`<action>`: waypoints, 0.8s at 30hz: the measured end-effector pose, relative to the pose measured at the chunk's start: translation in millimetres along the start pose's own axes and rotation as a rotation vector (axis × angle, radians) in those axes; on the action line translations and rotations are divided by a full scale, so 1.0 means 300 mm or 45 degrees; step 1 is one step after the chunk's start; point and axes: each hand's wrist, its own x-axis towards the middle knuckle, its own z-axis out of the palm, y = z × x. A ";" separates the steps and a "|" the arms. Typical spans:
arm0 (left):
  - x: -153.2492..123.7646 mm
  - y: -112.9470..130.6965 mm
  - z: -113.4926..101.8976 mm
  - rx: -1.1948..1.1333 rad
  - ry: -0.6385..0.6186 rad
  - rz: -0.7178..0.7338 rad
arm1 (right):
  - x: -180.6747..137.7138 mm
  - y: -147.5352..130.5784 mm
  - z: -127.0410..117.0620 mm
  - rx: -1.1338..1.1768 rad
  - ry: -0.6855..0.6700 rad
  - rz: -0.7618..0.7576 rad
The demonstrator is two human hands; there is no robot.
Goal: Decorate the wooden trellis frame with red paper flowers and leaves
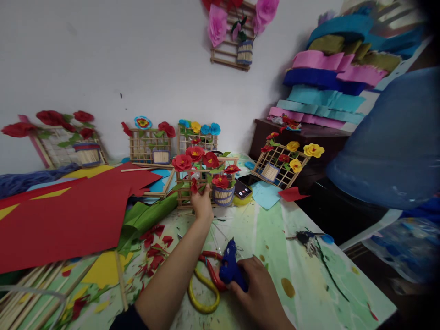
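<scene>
My left hand [202,205] is closed on the lower part of a small wooden lattice [182,183], which stands upright on the table. Red paper flowers [195,154] and green leaves decorate this lattice, and a little stick basket [223,196] with blue trim is fixed to its front right. Close to the table's front, my right hand [257,288] has its fingers around a blue glue gun [231,266], nozzle pointing away from me. Beside and partly under the glue gun lie scissors [202,307] with a yellow handle and a red one.
Red paper sheets [85,215], a green paper roll [147,215] and wooden sticks [30,293] cover the left side. Other flowered lattices [149,144] lean along the wall. A phone [243,190] lies behind the basket. A large blue water bottle [388,146] stands at right.
</scene>
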 end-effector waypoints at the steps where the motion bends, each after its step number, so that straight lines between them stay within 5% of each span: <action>1: 0.001 -0.002 -0.002 0.012 -0.003 0.001 | 0.000 0.000 0.000 0.004 0.004 -0.002; 24: 0.013 -0.045 -0.017 0.164 -0.033 0.276 | 0.004 -0.015 -0.004 0.031 -0.027 0.036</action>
